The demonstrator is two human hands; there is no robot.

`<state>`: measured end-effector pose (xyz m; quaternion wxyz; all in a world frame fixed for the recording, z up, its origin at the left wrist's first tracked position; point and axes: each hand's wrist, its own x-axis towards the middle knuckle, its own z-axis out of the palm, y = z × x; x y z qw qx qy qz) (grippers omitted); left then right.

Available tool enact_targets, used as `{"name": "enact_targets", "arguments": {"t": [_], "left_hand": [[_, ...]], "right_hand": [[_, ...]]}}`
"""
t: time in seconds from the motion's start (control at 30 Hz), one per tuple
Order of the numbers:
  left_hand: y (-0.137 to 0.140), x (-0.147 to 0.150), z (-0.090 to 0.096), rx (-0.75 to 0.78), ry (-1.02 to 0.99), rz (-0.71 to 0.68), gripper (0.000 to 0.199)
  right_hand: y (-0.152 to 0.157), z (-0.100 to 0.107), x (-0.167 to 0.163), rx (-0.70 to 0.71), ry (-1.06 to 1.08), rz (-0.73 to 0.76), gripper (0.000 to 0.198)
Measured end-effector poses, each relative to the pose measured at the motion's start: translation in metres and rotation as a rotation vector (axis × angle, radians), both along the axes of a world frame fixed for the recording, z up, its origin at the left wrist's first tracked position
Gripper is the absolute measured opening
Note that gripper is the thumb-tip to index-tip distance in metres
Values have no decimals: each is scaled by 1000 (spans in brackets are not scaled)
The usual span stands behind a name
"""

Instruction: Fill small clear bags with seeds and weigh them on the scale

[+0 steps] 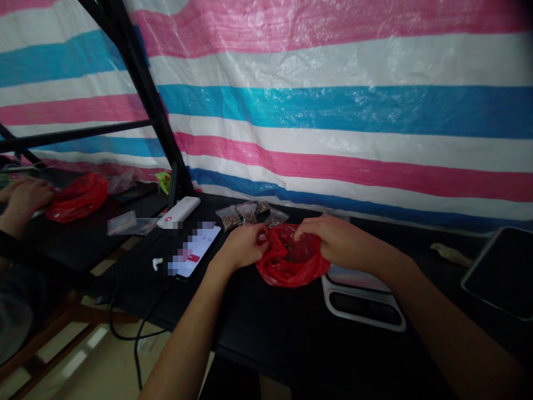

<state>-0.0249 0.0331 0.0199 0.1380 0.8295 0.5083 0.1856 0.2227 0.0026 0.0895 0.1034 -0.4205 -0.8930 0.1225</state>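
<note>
A red plastic bag [293, 275] stands on the black table with its mouth spread, and small brownish pieces show inside. My left hand [244, 245] is closed on the bag's left rim. On the opposite rim, my right hand [322, 233] has its fingers bent and closed on the plastic; its fingertips are partly hidden. Behind the bag lie several small clear bags [246, 211] with brownish contents. Partly beneath my right forearm is a white digital scale [362, 311] with a dark display.
Left of my hands lie a lit phone [204, 250], a white power bank [181, 212], a white earbud [157, 263] and flat clear bags [129, 223]. Another person's hand [29, 194] is by another red bag [79, 197]. A dark-screened device [502, 272] lies right; black cables [137, 333] hang down.
</note>
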Motion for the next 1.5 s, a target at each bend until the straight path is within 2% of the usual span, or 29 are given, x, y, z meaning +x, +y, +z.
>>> {"name": "enact_targets", "arguments": {"t": [0.17, 0.33, 0.57, 0.8, 0.87, 0.97, 1.17, 1.5], "left_hand": [[0, 0, -3, -3, 73, -146, 23], [1, 0, -4, -1, 89, -144, 20], [8, -6, -12, -98, 31, -171, 21], [7, -5, -12, -132, -123, -207, 19], [6, -5, -10, -148, -197, -200, 19], [6, -5, -9, -179, -271, -175, 19], [8, -8, -9, -269, -292, -174, 20], [9, -6, -9, -265, -315, -143, 22]], "right_hand": [[1, -3, 0, 22, -5, 8, 48], [1, -4, -2, 15, -15, 28, 43], [3, -4, -2, 8, 5, 47, 37], [-1, 2, -13, 258, 186, 68, 45], [-3, -3, -20, 257, 161, 97, 39], [-7, -20, -30, 180, 45, 168, 30], [-9, -53, -42, 159, -17, 180, 33], [-8, -63, -44, 98, 4, 156, 32]]}}
